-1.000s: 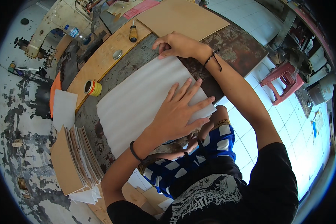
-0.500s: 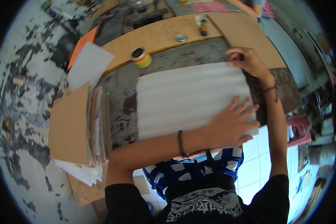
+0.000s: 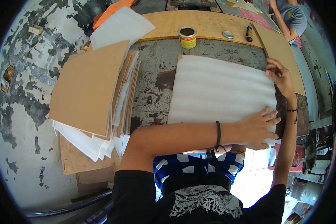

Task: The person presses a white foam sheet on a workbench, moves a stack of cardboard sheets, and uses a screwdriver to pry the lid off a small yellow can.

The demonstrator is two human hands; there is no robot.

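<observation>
A white foam sheet [image 3: 220,89] lies in front of me on the worn grey tabletop [image 3: 149,89], with a sliver of tan board [image 3: 180,57] showing under its far left corner. My left arm reaches across the sheet's near side. My left hand [image 3: 258,128] rests flat near its right edge, fingers spread. At the far right corner is my right hand [image 3: 282,78], its fingers loosely bent and the thumb touching the sheet; a gap shows between thumb and fingers.
On the left stands a stack of brown boards [image 3: 89,89] with white sheets between them. Beyond the foam are an open yellow can [image 3: 187,38], a round metal lid [image 3: 227,35] and a screwdriver [image 3: 249,33]. A co-worker [image 3: 293,18] is at far right.
The whole view has swung, so the table and sheet sit farther right in the picture. Both my hands keep nearly the same places on the sheet.
</observation>
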